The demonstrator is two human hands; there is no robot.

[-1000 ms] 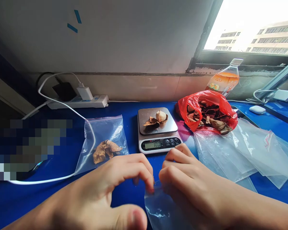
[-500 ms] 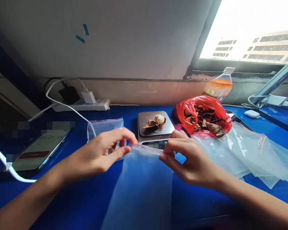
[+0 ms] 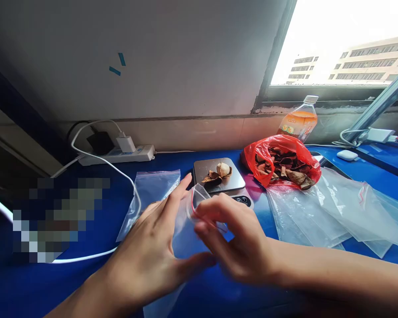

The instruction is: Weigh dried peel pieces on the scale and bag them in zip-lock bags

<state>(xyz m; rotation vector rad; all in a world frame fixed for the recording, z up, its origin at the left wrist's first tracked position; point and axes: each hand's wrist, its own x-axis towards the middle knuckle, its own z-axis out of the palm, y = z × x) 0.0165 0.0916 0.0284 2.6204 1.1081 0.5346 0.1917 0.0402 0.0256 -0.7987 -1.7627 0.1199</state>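
A clear zip-lock bag (image 3: 182, 236) with a red seal strip hangs between my hands. My right hand (image 3: 240, 238) pinches its top edge, which is bent and curled over. My left hand (image 3: 146, 247) is spread beside the bag, its index finger stretched forward and its thumb reaching under the right hand. Behind the hands stands a small digital scale (image 3: 200, 168), its display partly hidden. On its plate lie brown dried pieces (image 3: 212, 179) and a pale round lump (image 3: 223, 168).
A red plastic bag (image 3: 262, 143) full of dried brown pieces stands right of the scale, before a drink bottle (image 3: 301, 119). Several clear bags (image 3: 348, 212) lie at the right, another bag (image 3: 155, 181) at the left. A power strip (image 3: 139, 152) and white cable (image 3: 102, 152) sit along the wall.
My left hand has left its pinch on the bag's top edge and spread out, moving right and nearer. My right hand has moved left, bending the bag's top.
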